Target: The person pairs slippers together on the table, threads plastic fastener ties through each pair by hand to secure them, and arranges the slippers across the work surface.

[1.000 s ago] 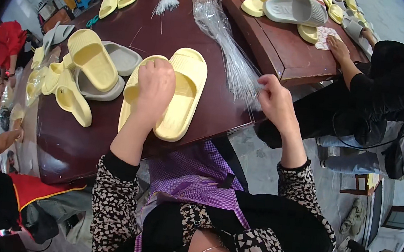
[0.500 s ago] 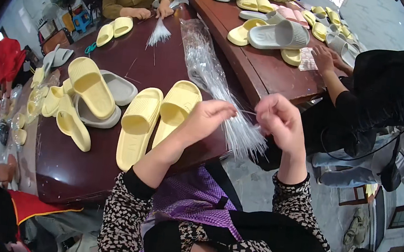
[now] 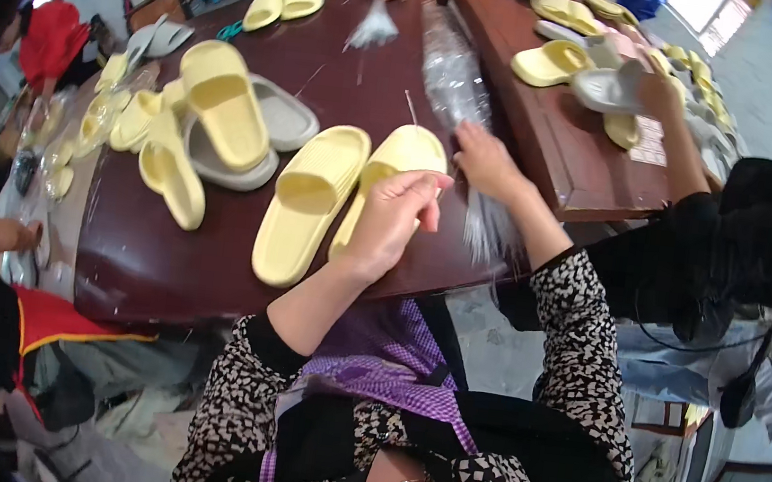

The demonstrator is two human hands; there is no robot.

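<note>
My left hand [image 3: 393, 221] is closed, thumb pressed to the fingers, over the right one of two yellow slippers [image 3: 408, 148]. Anything inside it is too small to make out. The other yellow slipper [image 3: 298, 221] lies just left of it, sole down. My right hand [image 3: 492, 163] is at the left edge of a long bundle of thin clear plastic strands [image 3: 483, 228], partly in a clear plastic sleeve [image 3: 454, 63]. Its fingers are bent together, and what they pinch is hidden. A thin strand [image 3: 410, 109] shows beyond the right slipper's toe.
On the dark red table [image 3: 162, 282], yellow and grey slippers [image 3: 223, 103] are piled at left. Across from me, a person's hands hold a white strand bundle [image 3: 373, 28] near a yellow pair [image 3: 285, 3]. At right, another person's arm [image 3: 683, 142] reaches over a second slipper-covered table [image 3: 550, 136].
My view has shifted. My hands have moved apart: the left is over the right yellow slipper, the right beside the strand bundle. The person at right now reaches to a grey slipper.
</note>
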